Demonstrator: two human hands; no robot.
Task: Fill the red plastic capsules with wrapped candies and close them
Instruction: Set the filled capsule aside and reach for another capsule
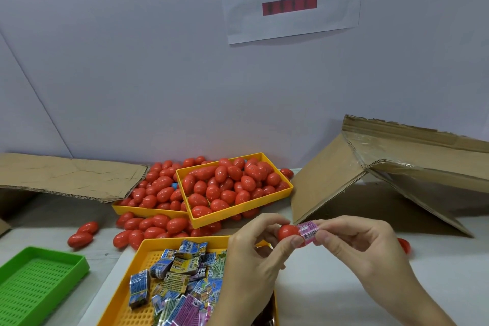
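Capsule half (288,231) pinched in left hand (254,254), above the candy tray (148,246); pink wrapped candy (307,231) pinched by right hand (354,243), touching the half's mouth. Best pushed in straight, wrapper corners tucked, then capped squarely.

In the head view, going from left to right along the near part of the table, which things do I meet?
Green tray → yellow tray of wrapped candies → left hand → red capsule half → pink wrapped candy → right hand.
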